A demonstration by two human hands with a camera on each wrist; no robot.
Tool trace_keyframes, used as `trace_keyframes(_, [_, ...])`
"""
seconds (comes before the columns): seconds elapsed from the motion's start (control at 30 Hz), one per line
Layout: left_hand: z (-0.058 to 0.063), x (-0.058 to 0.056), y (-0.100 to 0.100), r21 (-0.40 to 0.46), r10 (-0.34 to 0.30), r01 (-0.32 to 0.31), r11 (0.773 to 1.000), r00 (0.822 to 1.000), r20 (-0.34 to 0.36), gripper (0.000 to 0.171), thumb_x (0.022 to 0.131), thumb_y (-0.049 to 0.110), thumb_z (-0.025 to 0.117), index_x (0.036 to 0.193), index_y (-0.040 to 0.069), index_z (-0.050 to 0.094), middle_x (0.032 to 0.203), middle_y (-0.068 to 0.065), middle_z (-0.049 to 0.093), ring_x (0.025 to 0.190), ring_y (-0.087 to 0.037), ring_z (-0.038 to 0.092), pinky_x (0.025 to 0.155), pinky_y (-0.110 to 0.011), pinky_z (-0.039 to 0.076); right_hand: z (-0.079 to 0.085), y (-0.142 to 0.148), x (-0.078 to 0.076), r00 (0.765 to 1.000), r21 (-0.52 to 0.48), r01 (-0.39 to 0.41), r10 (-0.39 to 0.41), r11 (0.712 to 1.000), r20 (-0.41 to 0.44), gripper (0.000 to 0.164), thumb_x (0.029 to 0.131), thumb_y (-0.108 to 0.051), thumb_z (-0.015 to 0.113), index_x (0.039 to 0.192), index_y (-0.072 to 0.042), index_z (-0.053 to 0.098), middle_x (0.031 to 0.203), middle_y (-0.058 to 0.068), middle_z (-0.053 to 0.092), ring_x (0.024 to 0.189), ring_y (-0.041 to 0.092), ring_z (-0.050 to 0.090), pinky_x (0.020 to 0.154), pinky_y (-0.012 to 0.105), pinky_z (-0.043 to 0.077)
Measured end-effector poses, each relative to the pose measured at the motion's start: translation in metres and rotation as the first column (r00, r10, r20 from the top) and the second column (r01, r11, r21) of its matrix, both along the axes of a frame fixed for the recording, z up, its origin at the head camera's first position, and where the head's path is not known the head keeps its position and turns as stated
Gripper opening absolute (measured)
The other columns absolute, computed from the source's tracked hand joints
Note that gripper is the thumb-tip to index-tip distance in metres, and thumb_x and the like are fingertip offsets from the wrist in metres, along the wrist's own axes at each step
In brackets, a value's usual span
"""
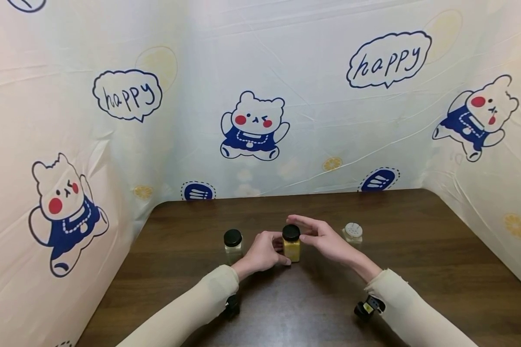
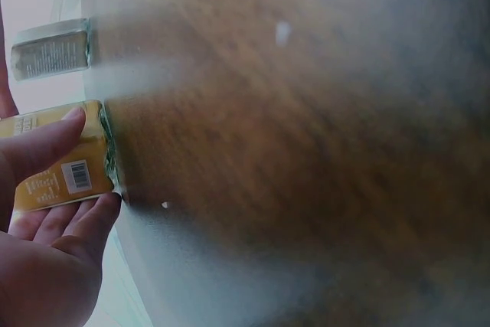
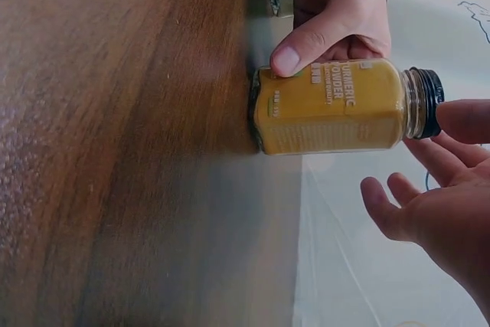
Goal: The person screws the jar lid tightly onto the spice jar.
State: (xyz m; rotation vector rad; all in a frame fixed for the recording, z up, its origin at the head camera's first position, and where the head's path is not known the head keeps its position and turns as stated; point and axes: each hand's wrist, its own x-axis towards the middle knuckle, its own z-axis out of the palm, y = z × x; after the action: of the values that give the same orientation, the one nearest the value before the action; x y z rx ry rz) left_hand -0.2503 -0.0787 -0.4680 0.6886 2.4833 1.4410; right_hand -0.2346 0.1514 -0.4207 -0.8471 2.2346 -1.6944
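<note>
Near the middle of the table, my left hand [image 1: 263, 251] grips the lower part of a glass jar of yellow turmeric powder [image 3: 333, 109], its thumb on the labelled side. The jar stands upright, its base on or very close to the tabletop. A black lid [image 1: 291, 232] sits on the neck, and glass threads show below it in the right wrist view. At the lid's side is the thumb of my right hand [image 1: 327, 239]. That hand's other fingers [image 3: 387, 212] stretch loosely past the lid, not wrapped round it.
A black-lidded glass jar [image 1: 233, 245] stands left of my left hand. Beyond my right wrist is a small jar with a white perforated top [image 1: 353, 233]. The brown wooden table [image 1: 399, 274] is bordered by printed curtains [image 1: 312, 120] at the back and sides.
</note>
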Motion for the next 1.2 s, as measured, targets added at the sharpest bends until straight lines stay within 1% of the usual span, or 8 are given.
trace_keyframes(0.1, [0.0002,0.0011,0.0000,0.000,0.001,-0.001,1.000,1.000,0.011,0.050,0.078,-0.003,0.092,0.124,0.007,0.075,0.114,-0.005,0.077,0.107,-0.021,0.074,0.095,-0.037,0.059,-0.0005,-0.0002,-0.0002,1.000,-0.007,-0.005,0.006,1.000,0.012,0.051,0.107,0.003,0.052,0.157,-0.003,0.047,0.157,0.019,0.050,0.139,0.039,0.050,0.108,0.052,0.047])
trace_keyframes(0.2, [0.0006,0.0018,0.0003,0.000,0.003,-0.003,1.000,1.000,0.017,0.050,0.079,-0.003,0.092,0.125,0.007,0.074,0.114,-0.005,0.077,0.108,-0.022,0.074,0.095,-0.038,0.059,-0.0014,-0.0009,-0.0004,0.999,-0.018,-0.012,0.013,1.000,0.030,0.049,0.107,0.003,0.051,0.156,-0.001,0.048,0.155,0.020,0.051,0.136,0.040,0.053,0.110,0.054,0.046])
trace_keyframes(0.33, [0.0010,0.0019,0.0006,0.004,0.002,-0.002,1.000,1.000,0.015,0.051,0.078,-0.003,0.092,0.125,0.007,0.074,0.114,-0.005,0.077,0.107,-0.022,0.074,0.095,-0.038,0.059,-0.0016,-0.0011,0.0003,0.999,-0.024,-0.014,0.015,1.000,0.048,0.048,0.107,0.003,0.051,0.155,-0.001,0.049,0.154,0.019,0.053,0.135,0.037,0.056,0.111,0.056,0.046])
trace_keyframes(0.53, [0.0002,0.0020,0.0003,0.019,0.000,0.000,1.000,1.000,0.022,0.052,0.078,-0.003,0.092,0.125,0.007,0.074,0.114,-0.005,0.077,0.107,-0.022,0.074,0.095,-0.039,0.059,-0.0032,-0.0006,0.0010,0.999,-0.008,0.005,-0.005,1.000,0.047,0.047,0.107,0.002,0.051,0.154,-0.003,0.053,0.152,0.018,0.055,0.133,0.032,0.058,0.109,0.053,0.048])
trace_keyframes(0.7, [0.0011,0.0024,0.0006,0.027,-0.001,0.001,1.000,1.000,0.021,0.052,0.078,-0.004,0.092,0.125,0.007,0.074,0.114,-0.006,0.077,0.107,-0.023,0.074,0.095,-0.039,0.059,-0.0039,0.0006,0.0013,0.999,0.019,0.028,-0.028,0.999,0.017,0.046,0.107,0.000,0.055,0.153,-0.003,0.054,0.150,0.017,0.057,0.127,0.031,0.063,0.104,0.047,0.052])
trace_keyframes(0.93, [0.0002,0.0020,0.0006,0.019,0.006,-0.007,1.000,1.000,0.014,0.052,0.078,-0.004,0.092,0.125,0.006,0.074,0.114,-0.006,0.076,0.107,-0.022,0.074,0.095,-0.038,0.059,-0.0048,0.0018,0.0022,0.997,0.068,0.073,-0.070,0.995,-0.033,0.046,0.105,-0.004,0.062,0.152,-0.007,0.057,0.149,0.016,0.058,0.114,0.032,0.069,0.088,0.042,0.054])
trace_keyframes(1.07, [-0.0001,0.0017,0.0008,0.011,0.008,-0.008,1.000,1.000,0.016,0.052,0.078,-0.003,0.092,0.125,0.006,0.074,0.115,-0.006,0.076,0.108,-0.022,0.074,0.095,-0.038,0.059,-0.0051,0.0009,0.0013,0.993,0.070,0.088,-0.082,0.994,-0.085,0.046,0.103,-0.004,0.066,0.149,-0.007,0.060,0.149,0.014,0.058,0.120,0.034,0.065,0.095,0.049,0.054])
trace_keyframes(1.2, [0.0002,0.0017,0.0010,0.009,0.008,-0.008,1.000,1.000,0.020,0.051,0.078,-0.003,0.092,0.125,0.006,0.074,0.116,-0.006,0.076,0.108,-0.023,0.074,0.095,-0.038,0.059,-0.0066,0.0001,0.0004,0.980,0.074,0.103,-0.089,0.992,-0.176,0.046,0.100,-0.004,0.070,0.145,-0.005,0.063,0.144,0.013,0.061,0.127,0.034,0.059,0.101,0.056,0.052])
